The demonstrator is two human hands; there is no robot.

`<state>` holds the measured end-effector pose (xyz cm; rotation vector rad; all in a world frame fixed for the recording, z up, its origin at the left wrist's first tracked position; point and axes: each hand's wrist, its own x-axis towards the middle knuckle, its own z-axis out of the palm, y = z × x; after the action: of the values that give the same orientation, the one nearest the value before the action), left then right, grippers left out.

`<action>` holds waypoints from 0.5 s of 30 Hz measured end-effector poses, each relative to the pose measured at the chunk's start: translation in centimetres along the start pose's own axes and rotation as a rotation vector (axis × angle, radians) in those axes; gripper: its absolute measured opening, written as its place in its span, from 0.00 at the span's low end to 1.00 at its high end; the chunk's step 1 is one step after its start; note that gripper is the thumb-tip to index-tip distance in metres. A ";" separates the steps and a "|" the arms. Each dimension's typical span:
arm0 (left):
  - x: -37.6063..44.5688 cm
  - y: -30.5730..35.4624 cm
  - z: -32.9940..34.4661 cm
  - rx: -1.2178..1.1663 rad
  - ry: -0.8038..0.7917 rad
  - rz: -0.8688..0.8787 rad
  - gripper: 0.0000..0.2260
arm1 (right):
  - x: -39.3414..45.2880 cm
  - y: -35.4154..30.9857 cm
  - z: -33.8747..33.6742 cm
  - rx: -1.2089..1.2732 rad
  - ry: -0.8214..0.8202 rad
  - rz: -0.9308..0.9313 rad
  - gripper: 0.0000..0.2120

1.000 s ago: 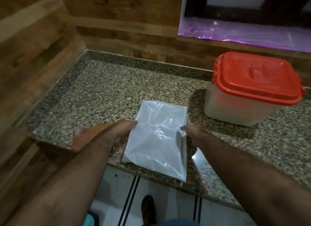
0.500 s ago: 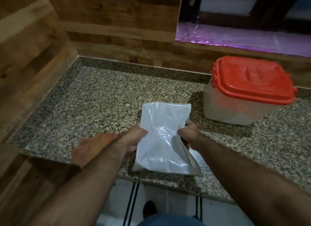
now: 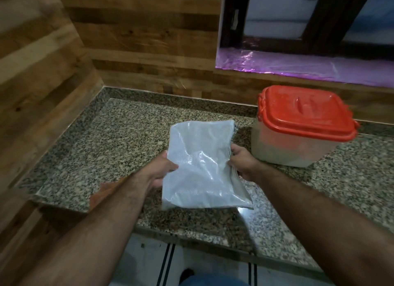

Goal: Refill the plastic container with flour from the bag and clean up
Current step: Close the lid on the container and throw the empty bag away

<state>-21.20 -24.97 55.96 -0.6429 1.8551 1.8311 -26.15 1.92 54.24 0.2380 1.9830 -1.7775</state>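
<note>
A flat, white plastic flour bag [image 3: 202, 164] is held just above the granite counter [image 3: 110, 141], tilted toward me. My left hand [image 3: 162, 170] grips its left edge and my right hand [image 3: 241, 162] grips its right edge. To the right stands a translucent plastic container [image 3: 285, 151] with a red lid [image 3: 302, 111] shut on it. The container's contents are hard to make out through its cloudy wall.
Wooden panelled walls close off the counter at the left and the back. A window with a purple-lit sill [image 3: 298, 66] sits above the container. The counter's front edge [image 3: 191, 236] runs below my forearms, with tiled floor [image 3: 149, 262] beneath.
Both hands closed on the bag's sides and lifted it off the counter, raising and tilting it. The view moved slightly closer to the counter.
</note>
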 end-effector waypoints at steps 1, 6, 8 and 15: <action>-0.2 -0.4 -0.2 -0.028 -0.005 -0.010 0.16 | -0.2 -0.4 -0.4 -0.001 -0.011 0.019 0.26; -0.8 -2.4 -1.1 -0.192 -0.043 -0.053 0.20 | -1.3 -2.2 -1.7 -0.005 -0.016 0.084 0.23; -1.1 -2.9 -1.2 -0.237 -0.051 -0.052 0.20 | -1.7 -2.5 -1.8 0.040 -0.001 0.083 0.17; -4.0 -1.8 0.4 -0.386 0.016 0.010 0.12 | -1.9 -2.0 -1.7 0.610 -0.102 0.174 0.16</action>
<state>-16.97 -24.56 57.02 -0.7800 1.5238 2.2185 -25.72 3.57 56.91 0.4839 1.2616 -2.1775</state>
